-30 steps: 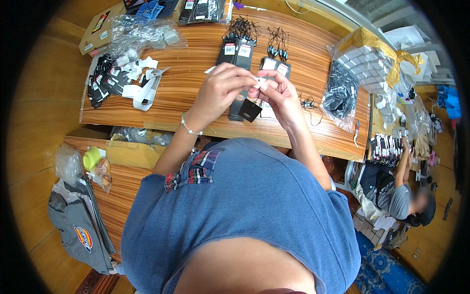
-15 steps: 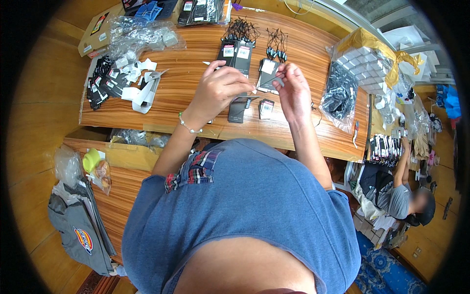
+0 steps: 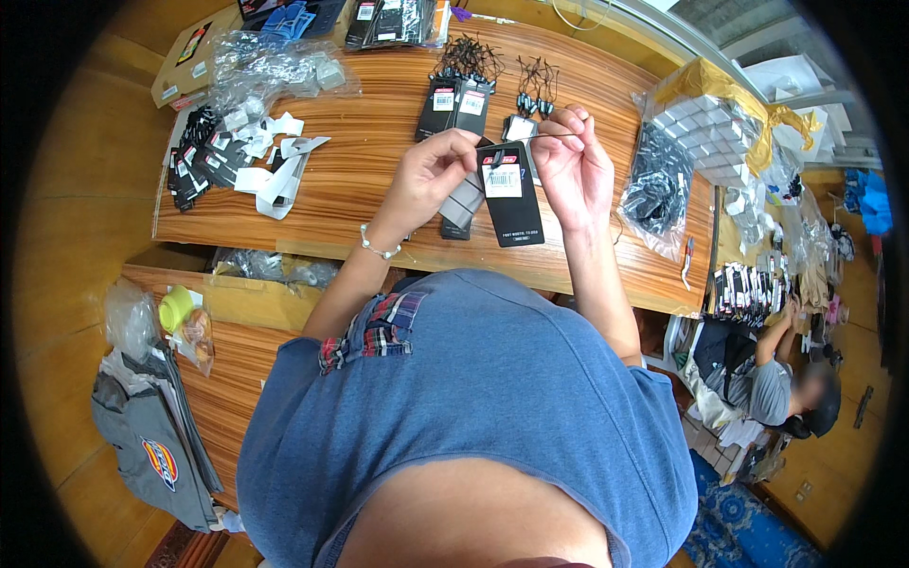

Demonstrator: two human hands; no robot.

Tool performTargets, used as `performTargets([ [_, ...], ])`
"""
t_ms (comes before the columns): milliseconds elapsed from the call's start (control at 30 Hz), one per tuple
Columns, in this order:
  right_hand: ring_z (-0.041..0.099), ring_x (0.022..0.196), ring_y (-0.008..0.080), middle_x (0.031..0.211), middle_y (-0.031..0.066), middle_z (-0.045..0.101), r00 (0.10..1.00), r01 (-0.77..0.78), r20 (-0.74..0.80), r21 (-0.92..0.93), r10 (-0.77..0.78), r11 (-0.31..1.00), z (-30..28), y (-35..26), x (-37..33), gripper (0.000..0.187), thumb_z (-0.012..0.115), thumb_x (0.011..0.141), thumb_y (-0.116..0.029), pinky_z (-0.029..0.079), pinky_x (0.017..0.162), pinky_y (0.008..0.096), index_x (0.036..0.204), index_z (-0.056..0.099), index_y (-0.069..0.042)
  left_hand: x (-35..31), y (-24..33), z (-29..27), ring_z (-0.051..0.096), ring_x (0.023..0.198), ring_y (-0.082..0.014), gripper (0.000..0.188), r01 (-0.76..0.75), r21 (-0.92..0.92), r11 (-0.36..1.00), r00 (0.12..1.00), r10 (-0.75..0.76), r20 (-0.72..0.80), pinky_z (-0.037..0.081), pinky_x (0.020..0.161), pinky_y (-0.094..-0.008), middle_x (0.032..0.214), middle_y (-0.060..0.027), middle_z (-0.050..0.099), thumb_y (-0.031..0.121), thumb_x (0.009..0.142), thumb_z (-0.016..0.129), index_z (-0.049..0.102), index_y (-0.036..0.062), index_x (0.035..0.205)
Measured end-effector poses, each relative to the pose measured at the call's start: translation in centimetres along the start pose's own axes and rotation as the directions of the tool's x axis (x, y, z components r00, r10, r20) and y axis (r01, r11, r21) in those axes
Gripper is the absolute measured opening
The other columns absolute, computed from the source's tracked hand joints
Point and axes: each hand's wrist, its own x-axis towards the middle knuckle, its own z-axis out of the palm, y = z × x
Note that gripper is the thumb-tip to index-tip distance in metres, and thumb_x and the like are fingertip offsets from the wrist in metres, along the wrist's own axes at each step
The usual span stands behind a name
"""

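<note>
A black hang tag point(image 3: 514, 220) with a white barcode sticker faces up between my hands, above the near part of the table. My left hand point(image 3: 434, 180) is closed at the tag's top left corner, its fingertips pinching there. Pinched in my right hand point(image 3: 576, 175) is a thin dark string point(image 3: 547, 135) that runs toward the top of the tag. Below my left fingers, a small stack of grey-black tags point(image 3: 456, 229) lies on the table, partly covered. Behind the held tag, another tag pile point(image 3: 517, 125) with strings is mostly hidden.
Stacked black tags point(image 3: 454, 112) with bunched strings lie farther back. To the left are loose tags and white paper scraps point(image 3: 279, 189). A bag of black strings point(image 3: 658, 180), wrapped white boxes point(image 3: 701, 133) and a red-handled tool point(image 3: 687, 262) are at right. Another person point(image 3: 772, 383) works at far right.
The held tag has turned from edge-on to face up. My left hand has shifted slightly lower; my right hand has moved a little right and up, pulling the string sideways. The small loose tags below are now hidden.
</note>
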Motion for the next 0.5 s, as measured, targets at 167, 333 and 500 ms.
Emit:
performTargets([
  [167,0.045,0.071,0.0107,0.079,0.001,0.044,1.0,-0.003,0.004,-0.008,0.003,1.0,1.0,0.8,-0.4,0.009,0.045,0.092,-0.017,0.04,0.078,0.0303,0.093,0.048,-0.009,0.2,0.0,0.7,0.051,0.085,-0.009,0.01,0.025,-0.077,0.997,0.999,-0.023,0.031,0.042,0.077,-0.0225,0.085,-0.0048,0.056,0.005,0.078,0.061,0.053,0.0002,0.081],
  [333,0.045,0.07,0.0101,0.079,0.0009,0.045,1.0,0.003,0.025,-0.082,-0.001,0.997,1.3,1.2,-0.8,0.008,0.046,0.091,-0.017,0.04,0.079,0.0309,0.093,0.048,-0.009,0.1,0.6,1.9,0.053,0.084,-0.0072,0.017,0.097,-0.027,0.995,0.995,-0.098,-0.034,0.045,0.074,-0.0223,0.089,-0.0042,0.055,0.008,0.074,0.069,0.055,0.0003,0.082],
  [500,0.044,0.07,0.0095,0.079,0.001,0.045,1.0,0.022,0.007,-0.088,-0.021,0.996,1.5,1.2,-1.1,0.008,0.046,0.091,-0.018,0.04,0.078,0.0311,0.094,0.047,-0.01,0.4,1.2,2.2,0.053,0.09,-0.0154,0.016,-0.06,0.245,0.968,0.99,0.089,-0.108,0.043,0.079,-0.0285,0.097,-0.0073,0.053,0.009,0.071,0.07,0.058,0.0026,0.079],
])
